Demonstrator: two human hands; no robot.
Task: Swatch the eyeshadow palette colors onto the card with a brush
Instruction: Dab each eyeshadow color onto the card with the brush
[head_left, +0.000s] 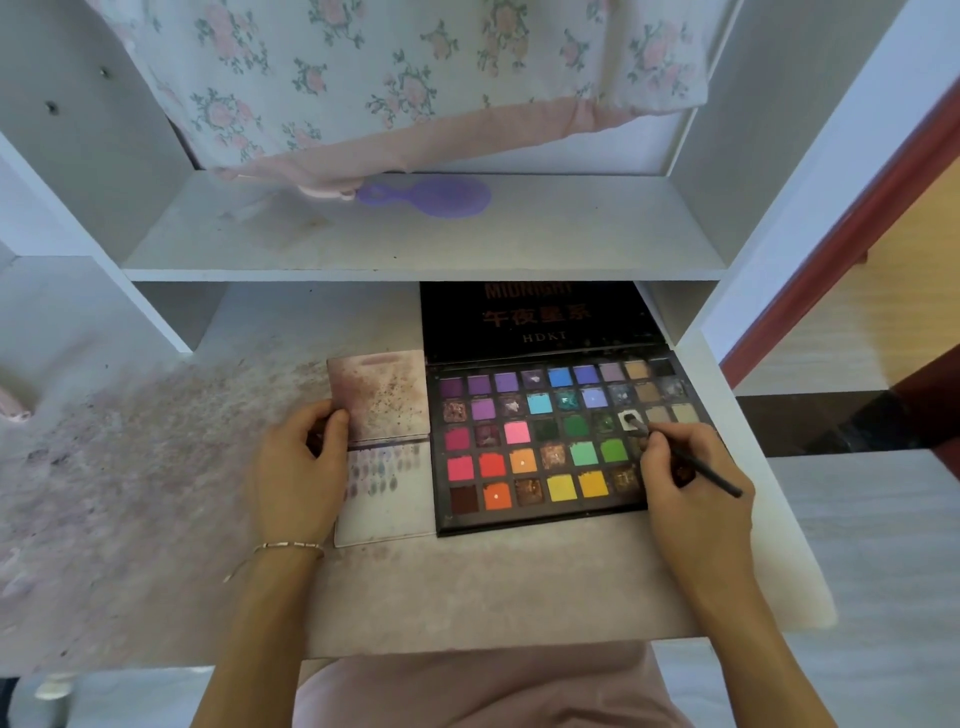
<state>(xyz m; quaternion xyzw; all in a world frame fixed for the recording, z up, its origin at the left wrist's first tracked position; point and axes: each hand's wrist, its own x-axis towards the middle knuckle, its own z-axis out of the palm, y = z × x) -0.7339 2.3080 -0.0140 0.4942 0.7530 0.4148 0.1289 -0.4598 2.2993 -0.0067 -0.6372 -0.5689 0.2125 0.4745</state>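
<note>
Head view. The eyeshadow palette (550, 441) lies open on the table (467, 587), its black lid (535, 317) folded back under the shelf (415, 228). The card (387, 483) lies just left of the palette, touching or nearly touching its edge; short rows of swatches mark its upper part, and a stained flap rises behind them. The right hand (691, 478) pinches the brush (685, 460) between thumb and curled fingers, pen-fashion, with the bristle tip set in a pale pan near the right end of the third row. The left hand (301, 462) rests on the card's left edge, thumb and fingers gripping the lower corner of the flap. A purple hairbrush (431, 196) lies on the shelf above, partly under a floral cloth (415, 78).

Risk, as judged. The right hand lies over the lower-right pans, so its heel may pick up pigment and smear it. An overloaded tip could shed powder across neighbouring pans or the card while crossing the palette; the table already carries a wide dusting of pigment. If the left hand loosens, the card may slide under the stroke and blur a swatch.

Position. The brush is in the right hand; the palette lies under and left of it; the card lies beside and beneath the left hand, well apart from the brush tip.
</note>
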